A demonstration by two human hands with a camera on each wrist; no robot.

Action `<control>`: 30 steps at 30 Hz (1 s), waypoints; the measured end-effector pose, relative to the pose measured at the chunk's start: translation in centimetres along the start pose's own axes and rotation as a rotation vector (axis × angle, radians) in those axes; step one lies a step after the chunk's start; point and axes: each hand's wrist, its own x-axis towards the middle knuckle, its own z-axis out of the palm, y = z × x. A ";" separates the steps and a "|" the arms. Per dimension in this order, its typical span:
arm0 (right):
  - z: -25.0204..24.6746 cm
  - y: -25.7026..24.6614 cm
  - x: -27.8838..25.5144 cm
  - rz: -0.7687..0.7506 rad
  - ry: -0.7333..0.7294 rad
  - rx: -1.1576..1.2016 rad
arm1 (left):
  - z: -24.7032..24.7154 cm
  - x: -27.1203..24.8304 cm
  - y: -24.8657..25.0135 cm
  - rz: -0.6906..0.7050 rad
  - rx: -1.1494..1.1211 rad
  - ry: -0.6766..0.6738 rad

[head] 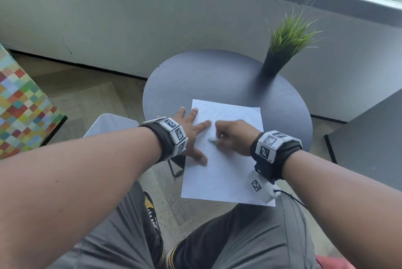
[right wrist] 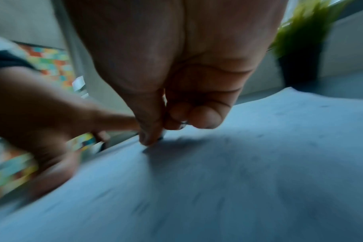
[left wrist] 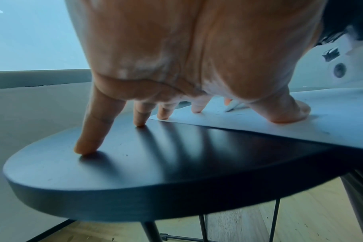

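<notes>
My left hand, fingers spread straight, presses the paper sheet; my right hand pinches a pen against it

Person's forearms bare; blk fabric left wrist strap & right wrist strap, each w/ white blocks carrying b/w square code markers; white cam unit under right one w/ thin blk cable; grey trousers; blk shoes w/ yellow trim.
</notes>
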 end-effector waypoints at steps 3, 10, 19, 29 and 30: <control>-0.6 1.2 0.3 0.169 0.109 0.006 | -0.2 0.1 0.2 0.004 0.002 -0.013; 0.4 -0.9 -0.7 -0.035 0.026 -0.013 | -0.1 -0.1 0.2 0.016 0.023 -0.001; 1.2 -1.6 -1.2 -0.060 -0.017 -0.009 | 0.0 0.0 0.3 0.018 0.009 -0.008; 0.5 -1.6 -1.3 -0.032 -0.047 -0.029 | -0.2 0.1 0.4 0.017 0.013 -0.026; -0.1 -0.6 -0.9 0.076 -0.005 -0.028 | -0.2 0.1 0.4 0.014 0.015 -0.025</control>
